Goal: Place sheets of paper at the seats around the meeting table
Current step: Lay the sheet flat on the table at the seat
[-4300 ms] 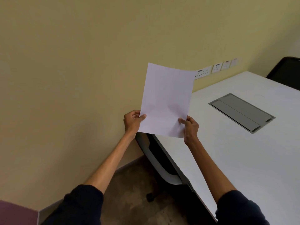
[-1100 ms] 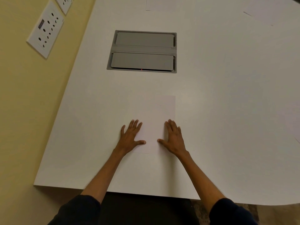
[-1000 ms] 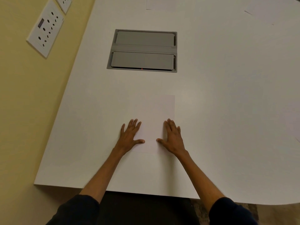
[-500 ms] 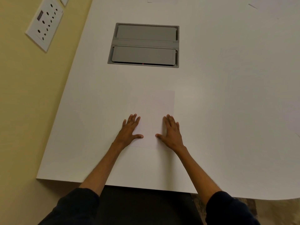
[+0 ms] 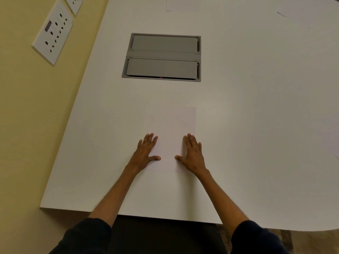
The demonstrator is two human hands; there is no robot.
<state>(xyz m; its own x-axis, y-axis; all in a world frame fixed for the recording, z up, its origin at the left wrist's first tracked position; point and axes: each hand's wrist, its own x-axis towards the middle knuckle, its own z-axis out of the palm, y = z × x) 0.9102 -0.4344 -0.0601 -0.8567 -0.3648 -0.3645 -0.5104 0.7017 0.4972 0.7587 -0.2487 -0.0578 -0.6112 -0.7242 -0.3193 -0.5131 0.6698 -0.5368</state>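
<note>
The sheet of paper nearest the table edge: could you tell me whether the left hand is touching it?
Touching. The head view shows the left hand lying flat with its thumb and fingers over the left edge of the sheet of paper, no gap visible.

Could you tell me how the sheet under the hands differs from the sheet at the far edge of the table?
The near sheet shows whole; the far sheet is cut off by the top of the picture. The near sheet has the left hand and right hand flat on its sides; the far sheet lies untouched. The near sheet lies this side of the grey cable box, the far sheet beyond it. Both are blank white and lie flat.
</note>
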